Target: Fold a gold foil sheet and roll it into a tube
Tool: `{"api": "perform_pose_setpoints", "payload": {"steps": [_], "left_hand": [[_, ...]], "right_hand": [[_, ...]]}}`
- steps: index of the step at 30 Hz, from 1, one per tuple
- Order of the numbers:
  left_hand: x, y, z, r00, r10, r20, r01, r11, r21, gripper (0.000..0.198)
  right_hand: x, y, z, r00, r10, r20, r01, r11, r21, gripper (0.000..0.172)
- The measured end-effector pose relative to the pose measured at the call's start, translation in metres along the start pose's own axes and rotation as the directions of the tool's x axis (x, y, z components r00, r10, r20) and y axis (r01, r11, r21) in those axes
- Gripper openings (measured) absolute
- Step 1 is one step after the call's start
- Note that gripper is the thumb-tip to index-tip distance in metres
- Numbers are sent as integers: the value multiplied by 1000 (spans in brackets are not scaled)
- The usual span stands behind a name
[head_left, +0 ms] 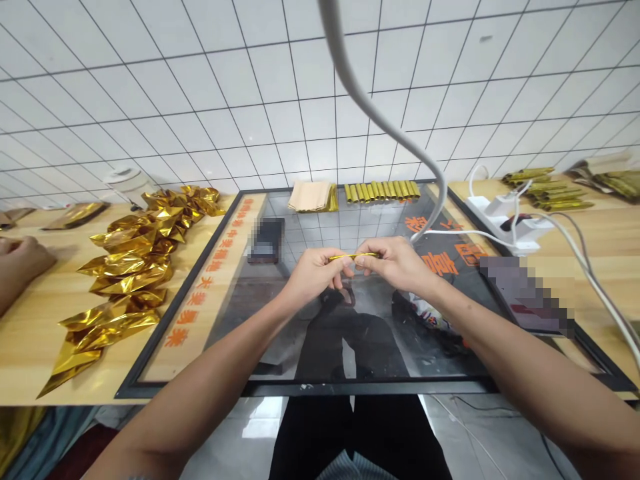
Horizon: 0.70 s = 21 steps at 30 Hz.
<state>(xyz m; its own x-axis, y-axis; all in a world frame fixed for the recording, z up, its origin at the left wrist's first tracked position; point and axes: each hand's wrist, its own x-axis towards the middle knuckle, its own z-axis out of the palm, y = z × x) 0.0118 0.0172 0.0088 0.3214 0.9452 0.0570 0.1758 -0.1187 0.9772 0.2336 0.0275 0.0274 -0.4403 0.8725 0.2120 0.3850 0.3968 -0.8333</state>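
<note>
My left hand [316, 272] and my right hand [393, 261] are close together above the dark glass panel [300, 313]. Between them they pinch a narrow piece of gold foil paper [355, 255], seen almost edge-on as a thin strip. Thumbs and fingertips are closed on its two ends; whether it is flat or rolled I cannot tell. Beyond the hands lies a stack of foil-backed paper sheets [310, 197]. To its right, a row of several rolled gold paper tubes [383, 192] lines the panel's far edge.
Crumpled gold foil ingot shapes [133, 263] fill the left side. Another person's hand [25, 263] is at the far left. A blurred dark object [267, 241] lies on the panel; a phone-like slab [527, 293], power strip [520, 227] and grey cable [390, 127] are at right.
</note>
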Motion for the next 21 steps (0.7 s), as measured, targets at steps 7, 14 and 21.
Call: {"api": "perform_pose_setpoints", "payload": {"steps": [7,14,21], "left_hand": [[-2,-2,-11,1000,-12,21,10,998,66,28],[-10,1,-8,998,42,47,-48,989,137,24],[-9,8,-10,999,40,16,-41,996,85,17]], "right_hand": [[1,7,-4,995,68,70,-70,997,25,25],[-4,-1,4,994,-53,92,63,993,-104,24],[-3,1,4,994,-32,102,39,997,-68,22]]}}
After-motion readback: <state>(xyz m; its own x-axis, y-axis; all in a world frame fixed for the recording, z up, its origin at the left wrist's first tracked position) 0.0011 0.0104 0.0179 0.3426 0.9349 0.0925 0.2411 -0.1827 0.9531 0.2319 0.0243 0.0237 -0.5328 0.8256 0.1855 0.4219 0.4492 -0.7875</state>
